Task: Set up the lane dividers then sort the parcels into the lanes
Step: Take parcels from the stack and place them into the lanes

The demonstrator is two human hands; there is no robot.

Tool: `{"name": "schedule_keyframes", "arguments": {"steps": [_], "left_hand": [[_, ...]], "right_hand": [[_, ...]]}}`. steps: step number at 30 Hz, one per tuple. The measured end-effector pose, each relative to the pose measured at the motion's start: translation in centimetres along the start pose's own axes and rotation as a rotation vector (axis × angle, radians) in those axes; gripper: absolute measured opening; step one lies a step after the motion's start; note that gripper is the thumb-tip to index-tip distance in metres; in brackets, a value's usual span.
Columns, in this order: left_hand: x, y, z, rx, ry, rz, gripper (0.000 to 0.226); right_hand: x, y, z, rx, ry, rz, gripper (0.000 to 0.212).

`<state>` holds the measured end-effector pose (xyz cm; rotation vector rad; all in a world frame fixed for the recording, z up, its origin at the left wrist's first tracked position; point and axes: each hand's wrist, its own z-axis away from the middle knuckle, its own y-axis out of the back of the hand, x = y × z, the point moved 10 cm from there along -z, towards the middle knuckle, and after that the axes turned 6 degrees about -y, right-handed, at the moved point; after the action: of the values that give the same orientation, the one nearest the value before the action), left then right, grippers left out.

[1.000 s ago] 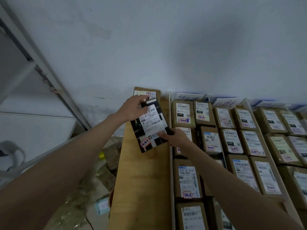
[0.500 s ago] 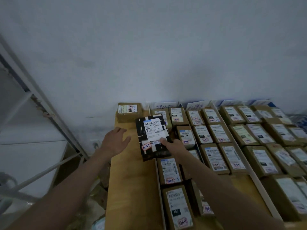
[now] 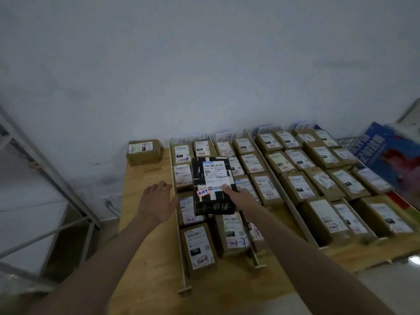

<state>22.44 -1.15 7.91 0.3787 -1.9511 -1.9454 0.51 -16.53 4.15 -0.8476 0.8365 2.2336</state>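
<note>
A black parcel [image 3: 212, 185] with a white shipping label and a red sticker is held above the rows of brown parcels [image 3: 297, 169]. My right hand [image 3: 238, 196] grips its right lower edge, thumb on top. My left hand [image 3: 159, 201] hovers with fingers spread over the wooden board [image 3: 147, 246], just left of the leftmost lane divider [image 3: 179, 246]. Thin wooden dividers [image 3: 293, 201] run front to back between the lanes, which hold several labelled brown parcels. One brown parcel [image 3: 144, 152] sits alone at the board's far left corner.
A white wall stands behind the lanes, with paper lane signs [image 3: 188, 139] leaning on it. A grey metal rack [image 3: 45, 178] stands on the left. Blue and red packaging [image 3: 391, 160] lies at the far right.
My left hand let go of the black parcel and dropped to the board's left side. My right hand carried the parcel rightward over the lanes. The camera tilted down and right.
</note>
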Motion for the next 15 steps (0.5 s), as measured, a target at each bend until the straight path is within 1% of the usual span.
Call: {"name": "schedule_keyframes", "arguments": {"steps": [2, 6, 8, 10, 13, 15], "left_hand": [[3.4, 0.2, 0.7, 0.005, -0.024, 0.003, 0.053], [10.4, -0.1, 2.0, 0.0, -0.085, 0.014, 0.051], [13.4, -0.5, 2.4, -0.017, -0.1, 0.026, 0.054], [16.1, -1.1, 2.6, -0.045, -0.127, 0.032, 0.057], [19.4, -1.9, 2.5, -0.058, -0.155, 0.06, 0.056], [21.2, -2.5, 2.1, -0.062, -0.17, 0.073, 0.055]], "right_hand": [[2.1, 2.9, 1.2, 0.036, -0.002, -0.031, 0.054], [6.4, 8.2, 3.3, 0.067, 0.0, -0.107, 0.048], [8.3, 11.0, 4.0, 0.094, 0.003, -0.127, 0.044], [10.2, 13.6, 4.6, 0.136, -0.03, -0.125, 0.046], [12.6, 17.0, 4.5, 0.173, -0.049, -0.097, 0.058], [14.0, 18.9, 4.2, 0.203, -0.064, -0.072, 0.062]]}}
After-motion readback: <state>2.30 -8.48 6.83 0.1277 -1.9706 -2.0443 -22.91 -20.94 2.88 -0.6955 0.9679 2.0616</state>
